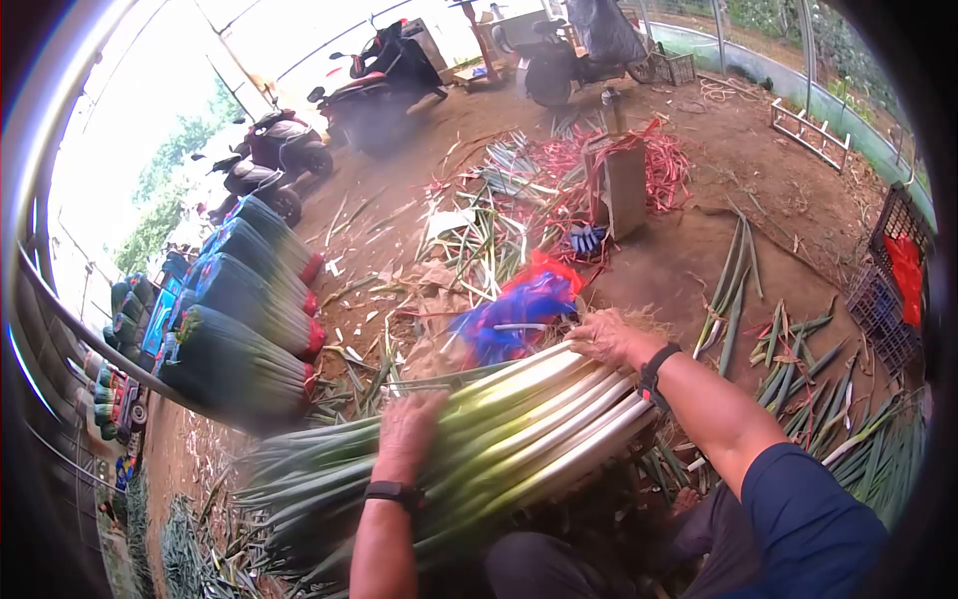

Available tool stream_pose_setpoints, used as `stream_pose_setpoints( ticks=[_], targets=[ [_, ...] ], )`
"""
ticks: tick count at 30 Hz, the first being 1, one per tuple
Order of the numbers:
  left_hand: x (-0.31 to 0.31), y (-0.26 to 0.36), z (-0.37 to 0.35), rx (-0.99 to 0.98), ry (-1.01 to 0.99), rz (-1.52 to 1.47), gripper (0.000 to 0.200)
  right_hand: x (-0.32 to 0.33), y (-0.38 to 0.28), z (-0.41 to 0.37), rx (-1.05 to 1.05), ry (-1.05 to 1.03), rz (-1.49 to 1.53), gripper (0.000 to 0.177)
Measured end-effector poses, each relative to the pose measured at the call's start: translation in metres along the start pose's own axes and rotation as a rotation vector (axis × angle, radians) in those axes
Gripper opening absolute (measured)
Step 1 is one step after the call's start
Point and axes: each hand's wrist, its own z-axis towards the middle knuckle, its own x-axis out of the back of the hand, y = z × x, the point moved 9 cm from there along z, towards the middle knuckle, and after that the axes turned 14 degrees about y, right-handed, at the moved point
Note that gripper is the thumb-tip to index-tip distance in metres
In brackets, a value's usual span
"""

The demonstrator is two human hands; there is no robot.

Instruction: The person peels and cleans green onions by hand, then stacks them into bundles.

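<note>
A wide bundle of long green onions (499,429) lies across in front of me, white stems to the right and green leaves to the left. My left hand (411,431) rests on the upper edge of the leaves; it is blurred, and its grip is unclear. At the white ends, my right hand (604,339) has its fingers bent over the top stems. Just beyond the bundle lie blue and red plastic bags (514,314). Each wrist carries a dark band.
Bundled onions (244,349) stand at the left. Loose leaves (798,349) litter the ground at right, near black crates (883,309). Ahead are a upright block (621,190), red straps (664,170) and a striped blue item (587,240). Motor scooters (369,100) are parked farther back.
</note>
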Motion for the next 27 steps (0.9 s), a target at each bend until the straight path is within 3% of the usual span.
stream_pose_setpoints(
  ticks=[2,3,4,8,11,13,15,20,23,27],
  targets=[
    [-0.010,0.002,0.000,0.013,-0.036,-0.075,0.038,-0.015,0.007,-0.005,-0.076,-0.136,-0.023,0.047],
    [-0.014,0.000,-0.002,0.104,-0.165,-0.121,0.038,-0.018,0.007,-0.007,-0.081,-0.145,-0.018,0.047],
    [-0.021,-0.003,-0.004,0.193,-0.288,-0.164,0.038,-0.018,0.008,-0.006,-0.094,-0.133,-0.035,0.046],
    [-0.045,-0.010,-0.002,0.250,-0.397,-0.222,0.038,-0.034,-0.007,0.002,-0.122,-0.052,0.028,0.045],
    [-0.052,-0.008,0.000,0.233,-0.470,-0.208,0.038,-0.047,-0.028,-0.017,-0.074,-0.030,-0.142,0.047],
    [-0.039,0.001,0.004,0.257,-0.501,-0.128,0.040,-0.034,-0.036,-0.020,-0.055,0.165,-0.048,0.049],
    [-0.043,-0.003,-0.001,0.234,-0.394,-0.139,0.040,-0.035,-0.035,-0.019,-0.088,0.131,-0.052,0.048],
    [-0.035,-0.004,0.001,0.255,-0.367,-0.232,0.035,-0.038,-0.037,-0.022,-0.098,0.053,-0.069,0.047],
    [-0.037,0.000,-0.002,0.276,-0.444,-0.246,0.046,-0.037,-0.036,-0.024,-0.062,0.022,-0.083,0.049],
    [-0.031,0.024,-0.021,0.218,-0.372,-0.125,0.091,-0.052,-0.036,-0.022,-0.068,-0.120,-0.082,0.050]
  ],
)
